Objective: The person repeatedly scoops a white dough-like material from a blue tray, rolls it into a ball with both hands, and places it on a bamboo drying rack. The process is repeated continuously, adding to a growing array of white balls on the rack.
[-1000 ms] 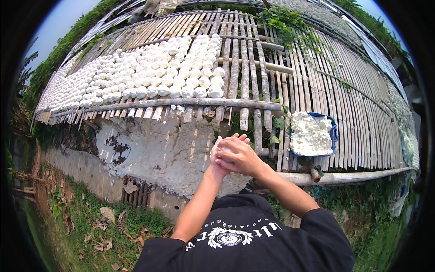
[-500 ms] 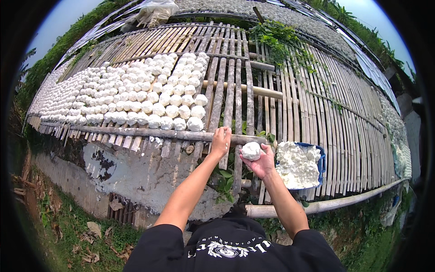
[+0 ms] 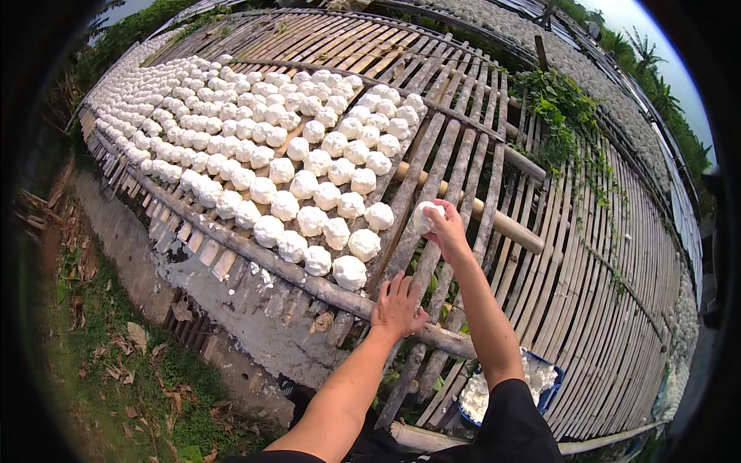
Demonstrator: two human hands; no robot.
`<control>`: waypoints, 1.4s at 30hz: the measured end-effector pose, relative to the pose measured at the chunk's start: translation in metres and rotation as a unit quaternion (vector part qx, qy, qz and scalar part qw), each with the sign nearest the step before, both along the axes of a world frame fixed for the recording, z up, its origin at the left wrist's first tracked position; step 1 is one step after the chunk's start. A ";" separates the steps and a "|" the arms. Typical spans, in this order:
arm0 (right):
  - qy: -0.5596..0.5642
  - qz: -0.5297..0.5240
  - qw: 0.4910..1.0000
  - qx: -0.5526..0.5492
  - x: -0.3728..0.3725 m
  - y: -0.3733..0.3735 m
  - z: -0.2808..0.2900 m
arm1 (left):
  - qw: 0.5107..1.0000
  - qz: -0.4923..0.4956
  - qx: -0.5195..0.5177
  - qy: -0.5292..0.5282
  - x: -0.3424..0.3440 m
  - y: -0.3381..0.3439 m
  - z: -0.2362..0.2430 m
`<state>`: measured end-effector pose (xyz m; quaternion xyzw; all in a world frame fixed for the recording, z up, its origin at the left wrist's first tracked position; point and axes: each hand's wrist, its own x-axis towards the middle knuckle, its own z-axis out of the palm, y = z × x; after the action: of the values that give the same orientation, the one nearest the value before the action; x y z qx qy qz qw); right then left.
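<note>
My right hand point(image 3: 448, 234) grips a rough white ball point(image 3: 424, 218) of moist, crumbly-looking material above the bamboo slats. Below it, my left hand point(image 3: 397, 307) lies spread over the front bamboo pole point(image 3: 340, 298), with nothing seen in it. Left of both hands, many similar white balls point(image 3: 349, 272) sit in close rows on the slatted bamboo rack point(image 3: 432, 158). A blue crate point(image 3: 549, 394) filled with loose white paste point(image 3: 536, 374) stands at the lower right, partly hidden by my right forearm.
Gaps show between the bamboo slats. A thick bamboo crosspiece point(image 3: 505, 226) juts out right of my right hand. Leafy vines point(image 3: 559, 108) grow through the rack farther back. A rough concrete wall point(image 3: 255, 316) and grassy ground point(image 3: 147, 393) lie below the rack's front edge.
My right hand has moved up and forward, away from the crate, with the white ball turned in its grip. My left hand has spread on the pole. The view has swung left.
</note>
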<state>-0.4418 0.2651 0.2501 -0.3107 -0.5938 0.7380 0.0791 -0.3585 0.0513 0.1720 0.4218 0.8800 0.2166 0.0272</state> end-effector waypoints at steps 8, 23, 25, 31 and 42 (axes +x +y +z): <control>-0.016 0.277 0.845 0.458 -0.151 0.013 -0.047 | 1.000 -0.013 0.019 -0.013 -0.004 -0.003 0.014; -0.059 -0.340 0.887 0.308 0.388 -0.075 -0.063 | 0.997 -0.028 0.017 0.077 -0.008 0.001 0.003; -0.254 -0.392 0.825 0.317 0.477 -0.095 -0.078 | 0.996 -0.025 0.010 0.087 -0.012 0.000 -0.001; -0.463 -0.346 0.723 0.377 0.584 -0.084 -0.131 | 0.995 -0.027 -0.025 0.093 -0.023 -0.005 -0.009; -0.629 -0.089 0.697 0.332 0.523 -0.097 -0.160 | 0.994 -0.040 -0.023 0.104 -0.028 -0.009 -0.007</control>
<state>0.0809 0.1681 0.0900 -0.7076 -0.6811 0.1147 -0.1493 -0.3865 0.0427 0.1646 0.4758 0.8654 0.1503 -0.0462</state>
